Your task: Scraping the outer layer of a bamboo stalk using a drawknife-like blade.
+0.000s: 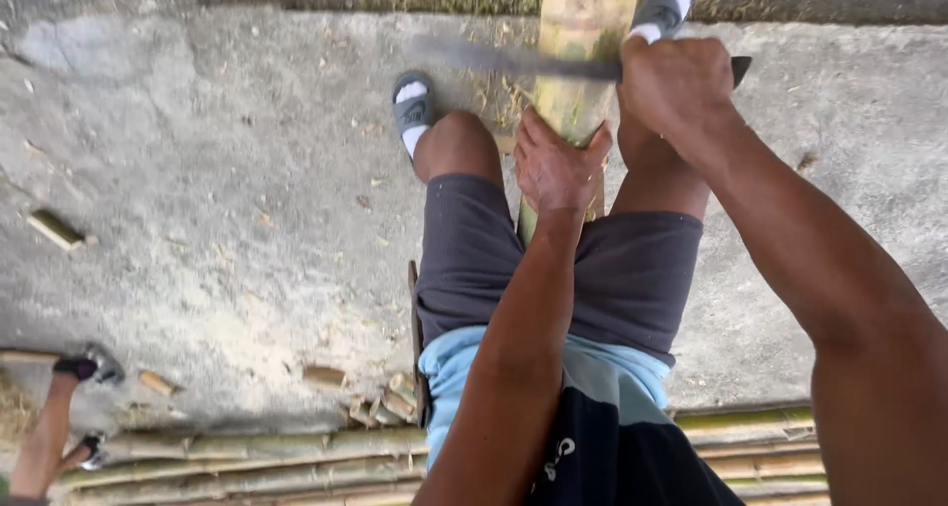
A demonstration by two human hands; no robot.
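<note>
A thick yellow-green bamboo pole [583, 32] runs away from me between my knees. My left hand [555, 165] grips the pole near its close end. My right hand [676, 86] is closed on the handle of a long dark blade [494, 57], which lies blurred across the pole, pointing left. The handle's dark end [741, 69] sticks out to the right of my fist. I wear grey shorts and grey slippers with white socks.
Several long bamboo poles [247, 462] lie along the bottom of the concrete floor. Short cut bamboo pieces [385, 402] are scattered nearby, with one [54, 228] at the left. Another person's foot [59, 407] in a sandal shows at the lower left.
</note>
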